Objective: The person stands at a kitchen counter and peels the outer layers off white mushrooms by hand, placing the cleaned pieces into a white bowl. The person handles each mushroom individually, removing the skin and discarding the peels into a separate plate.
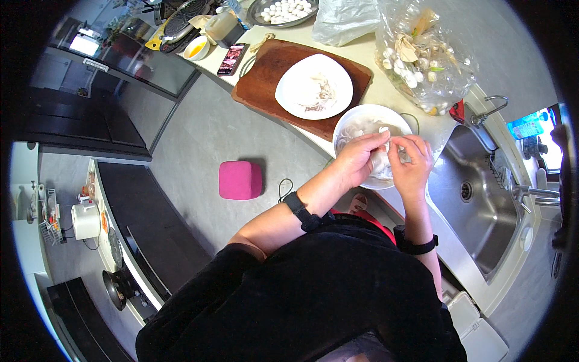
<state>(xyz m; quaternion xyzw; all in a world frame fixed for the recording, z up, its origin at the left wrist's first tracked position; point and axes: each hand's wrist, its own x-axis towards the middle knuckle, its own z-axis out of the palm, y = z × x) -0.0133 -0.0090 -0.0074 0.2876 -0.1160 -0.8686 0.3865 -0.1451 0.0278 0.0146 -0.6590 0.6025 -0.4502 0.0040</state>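
Over a white bowl [340,129] my left hand [359,156] holds a soft, wet white piece [380,164] that looks like squid. The thumb and fingertips of my right hand [414,165] pinch the upper end of the same piece. Cloudy liquid and more pale pieces [355,129] lie in the bowl, partly hidden by my hands. Beyond the bowl, a white plate [296,86] with thin greyish-brown scraps [322,92] rests on a brown wooden cutting board [258,83].
To the right is a steel sink [470,226] with a faucet [538,194]. Behind stand a clear plastic bag of food scraps [425,59], a white bag [346,20] and a metal bowl of small white balls [287,11]. A phone [232,59] lies left; a pink stool [239,180] stands on the floor.
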